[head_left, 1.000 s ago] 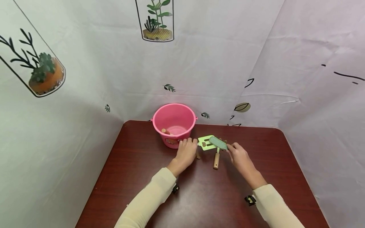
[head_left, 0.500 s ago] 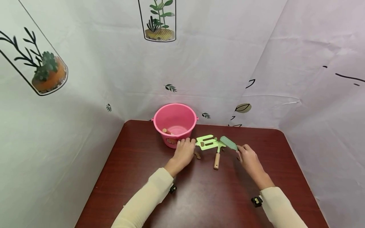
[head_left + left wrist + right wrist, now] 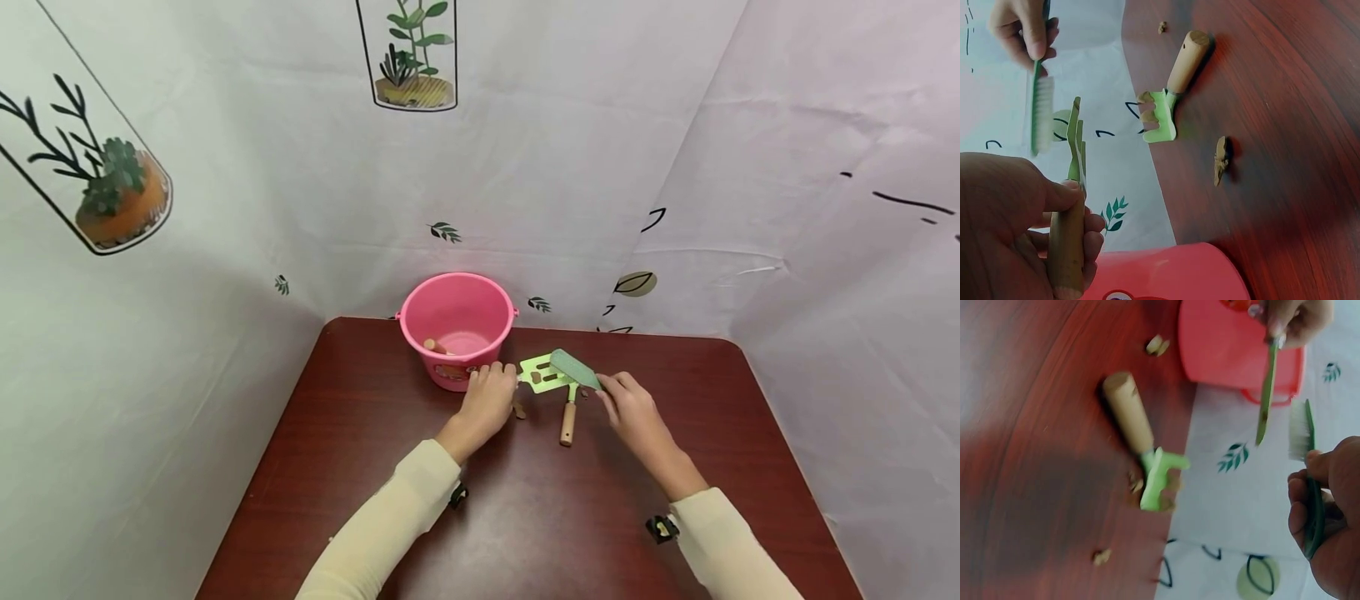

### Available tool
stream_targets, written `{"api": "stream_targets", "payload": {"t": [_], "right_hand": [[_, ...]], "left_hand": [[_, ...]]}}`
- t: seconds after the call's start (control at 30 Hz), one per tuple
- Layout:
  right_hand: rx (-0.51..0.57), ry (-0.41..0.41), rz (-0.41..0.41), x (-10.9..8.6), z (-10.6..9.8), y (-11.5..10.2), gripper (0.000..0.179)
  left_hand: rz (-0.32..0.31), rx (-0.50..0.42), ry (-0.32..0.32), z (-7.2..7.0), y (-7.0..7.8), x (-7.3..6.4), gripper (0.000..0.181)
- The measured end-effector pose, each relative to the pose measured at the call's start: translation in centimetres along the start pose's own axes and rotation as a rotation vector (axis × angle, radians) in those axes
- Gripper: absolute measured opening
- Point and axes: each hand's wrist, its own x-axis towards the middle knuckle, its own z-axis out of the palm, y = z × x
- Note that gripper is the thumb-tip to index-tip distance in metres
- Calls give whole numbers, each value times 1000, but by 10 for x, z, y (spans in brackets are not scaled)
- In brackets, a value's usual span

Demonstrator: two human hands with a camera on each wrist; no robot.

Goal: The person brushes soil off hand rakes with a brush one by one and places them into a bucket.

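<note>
My left hand (image 3: 489,404) grips the wooden handle of a small garden fork (image 3: 1066,244), whose flat green tines (image 3: 542,367) point right, with a brown smear on them. In my right hand (image 3: 636,417) is a green brush (image 3: 576,369) with white bristles (image 3: 1299,428). The brush head overlaps the fork's tines in the head view; both wrist views show it beside them. Below them a small green hand rake (image 3: 1163,119) with a wooden handle lies on the table, brown lumps (image 3: 1147,117) on its teeth.
A pink bucket (image 3: 457,292) stands at the back, just beyond my left hand, with a wooden handle (image 3: 432,344) inside. Brown crumbs (image 3: 1221,161) are scattered on the dark red table (image 3: 540,517). A white printed cloth (image 3: 540,167) hangs behind the table.
My right hand swung the brush right, away from the fork, then back left over its tines. The left hand with the fork stayed nearly still.
</note>
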Motion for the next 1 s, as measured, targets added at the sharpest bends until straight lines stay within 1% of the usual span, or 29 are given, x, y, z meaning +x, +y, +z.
{"api": "stream_targets", "payload": {"t": [0.2, 0.3, 0.4, 0.47, 0.63, 0.87, 1.0], "right_hand": [[37, -17, -39, 5, 5, -20, 28], [48, -18, -56, 4, 9, -26, 27], [46, -23, -53, 2, 14, -29, 26], [41, -30, -42, 1, 16, -30, 26], [22, -52, -19, 1, 16, -30, 26], [-4, -14, -46, 3, 15, -24, 27], [-10, -12, -44, 3, 14, -22, 27]], "left_hand": [[1, 4, -1, 1, 5, 1, 15], [4, -5, -12, 0, 8, 1, 22], [7, -9, -4, 0, 9, 1, 28], [11, -7, 10, -1, 10, 1, 27], [22, 31, 46, 0, 9, 2, 16], [34, 49, 54, 2, 8, 2, 15], [33, 43, 64, 1, 8, 3, 14]]}}
